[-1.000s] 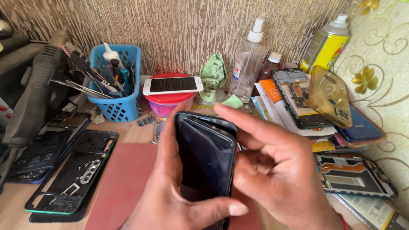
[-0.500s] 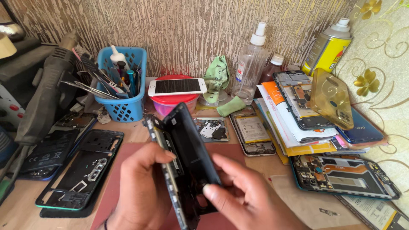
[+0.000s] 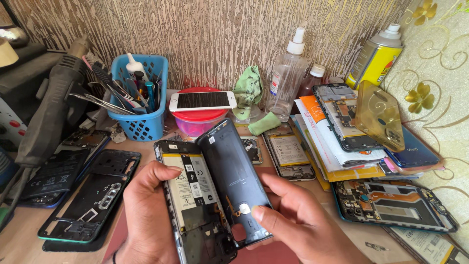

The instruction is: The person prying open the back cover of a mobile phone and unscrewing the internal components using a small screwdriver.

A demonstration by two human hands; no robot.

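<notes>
Centrally, left hand (image 3: 146,215) fingers clamp opened phone (image 3: 195,205) (battery exposed); right hand (image 3: 298,220) fingers pinch its back cover (image 3: 234,176).

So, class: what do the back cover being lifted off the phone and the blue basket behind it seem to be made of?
Back cover: probably plastic, dark grey with a dull inner face; it looks thin, held at its edge by the right hand. Basket: moulded plastic, bright blue with a slight gloss; its walls are an open lattice.

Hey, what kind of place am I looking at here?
Likely a phone repair bench: an opened phone with its back cover lifted, a blue basket of tools, and stripped phone frames lying around.
</notes>
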